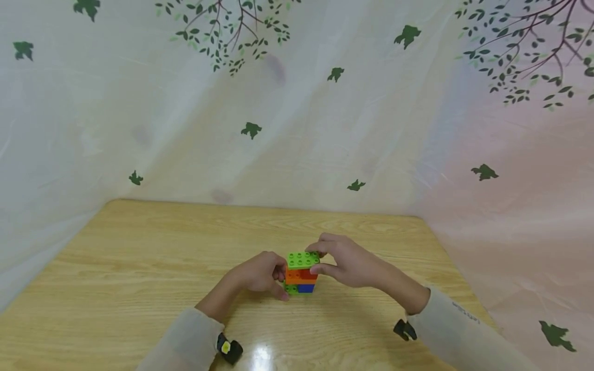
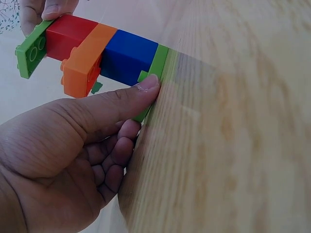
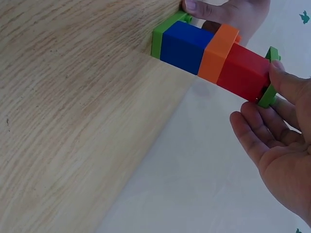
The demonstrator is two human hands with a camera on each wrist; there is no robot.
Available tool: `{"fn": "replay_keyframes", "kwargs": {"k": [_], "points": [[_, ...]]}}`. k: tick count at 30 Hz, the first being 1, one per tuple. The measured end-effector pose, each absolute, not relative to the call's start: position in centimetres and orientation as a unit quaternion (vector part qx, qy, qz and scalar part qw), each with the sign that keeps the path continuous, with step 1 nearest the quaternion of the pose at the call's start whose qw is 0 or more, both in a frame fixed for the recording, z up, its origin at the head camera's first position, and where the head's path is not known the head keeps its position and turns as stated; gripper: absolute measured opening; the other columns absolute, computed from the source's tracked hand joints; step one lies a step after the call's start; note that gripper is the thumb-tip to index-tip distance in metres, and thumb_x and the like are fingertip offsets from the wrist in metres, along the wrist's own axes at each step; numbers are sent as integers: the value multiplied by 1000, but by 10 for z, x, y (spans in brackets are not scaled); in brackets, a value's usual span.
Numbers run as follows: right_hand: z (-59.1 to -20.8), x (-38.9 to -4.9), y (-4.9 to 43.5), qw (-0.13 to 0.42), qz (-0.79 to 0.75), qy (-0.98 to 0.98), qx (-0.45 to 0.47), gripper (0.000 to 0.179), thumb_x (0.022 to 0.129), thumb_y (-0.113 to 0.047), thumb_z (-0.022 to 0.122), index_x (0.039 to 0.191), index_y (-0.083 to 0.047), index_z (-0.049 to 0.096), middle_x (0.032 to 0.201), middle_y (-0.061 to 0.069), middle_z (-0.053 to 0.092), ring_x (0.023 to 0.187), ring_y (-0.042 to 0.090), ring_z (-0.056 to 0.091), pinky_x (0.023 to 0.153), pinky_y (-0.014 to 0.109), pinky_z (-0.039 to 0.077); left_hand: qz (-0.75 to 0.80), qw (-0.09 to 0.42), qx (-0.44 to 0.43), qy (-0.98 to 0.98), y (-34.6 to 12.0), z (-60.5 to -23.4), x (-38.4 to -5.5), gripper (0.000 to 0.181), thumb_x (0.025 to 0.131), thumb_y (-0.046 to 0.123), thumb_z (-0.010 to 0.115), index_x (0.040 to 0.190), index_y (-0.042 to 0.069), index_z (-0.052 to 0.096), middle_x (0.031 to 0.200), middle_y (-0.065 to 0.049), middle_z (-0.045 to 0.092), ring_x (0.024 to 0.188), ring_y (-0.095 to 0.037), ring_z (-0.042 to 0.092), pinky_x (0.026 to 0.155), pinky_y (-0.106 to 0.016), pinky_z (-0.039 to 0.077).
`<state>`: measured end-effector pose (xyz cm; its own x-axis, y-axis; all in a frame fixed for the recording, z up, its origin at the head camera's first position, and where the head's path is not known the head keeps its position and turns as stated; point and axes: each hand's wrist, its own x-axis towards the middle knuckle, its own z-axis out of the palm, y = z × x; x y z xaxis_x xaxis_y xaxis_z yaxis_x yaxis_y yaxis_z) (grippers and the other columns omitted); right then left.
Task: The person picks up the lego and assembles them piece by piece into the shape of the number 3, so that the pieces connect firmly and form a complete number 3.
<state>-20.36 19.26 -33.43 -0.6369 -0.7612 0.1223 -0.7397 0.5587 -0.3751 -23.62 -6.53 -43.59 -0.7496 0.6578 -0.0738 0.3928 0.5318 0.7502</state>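
In the head view a tower of toy building bricks stands on the table between both hands. From the bottom it has a flat green brick [image 2: 158, 60], a blue brick [image 3: 186, 47], a wider orange brick [image 3: 217, 54], a red brick [image 3: 244, 72] and another flat green brick [image 1: 301, 259] on top. My left hand [image 1: 260, 273] pinches the bottom green brick at its left end, the thumb over its studded side. The top green brick is held at its right end by my right hand [image 1: 351, 262], between thumb and fingers. In the right wrist view this brick sits slightly askew against the red one.
The wooden table [image 1: 153, 257] reaches to a pale cloth backdrop [image 1: 297, 170] printed with leaves and branches, which also hangs along the sides. Dark straps [image 1: 229, 349] with small devices hang at both sleeve cuffs.
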Motion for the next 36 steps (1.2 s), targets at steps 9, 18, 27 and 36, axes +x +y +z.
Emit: {"fn": "replay_keyframes", "kwargs": {"k": [9,18,27,36], "points": [[-338,-202,194,18,-220,879,-423,34,97,-24,73,127,-9,69,101,-5,60,86,17,58,75,27,51,374,178,306,857,-64,-434,-236,34,74,23,94,89,15,65,78,3,55,72,-11,49,65,-26,41],[-337,-203,193,19,-203,883,-423,35,97,-28,73,126,-8,71,100,-6,60,84,7,53,74,25,50,371,181,302,859,-64,-433,-234,34,74,23,94,87,14,65,76,6,54,70,-10,48,63,-26,41],[-338,-206,192,46,-217,882,-416,31,95,-23,76,122,-7,72,101,-5,64,88,13,60,76,26,52,370,178,304,859,-63,-433,-234,34,74,24,94,88,15,65,76,5,54,70,-10,49,63,-26,41],[-328,-207,186,55,-181,888,-419,26,94,-20,77,116,-7,73,103,-3,65,92,12,61,82,31,54,373,176,310,856,-64,-435,-235,32,75,23,94,87,15,66,75,6,53,68,-9,48,62,-26,40]]}}
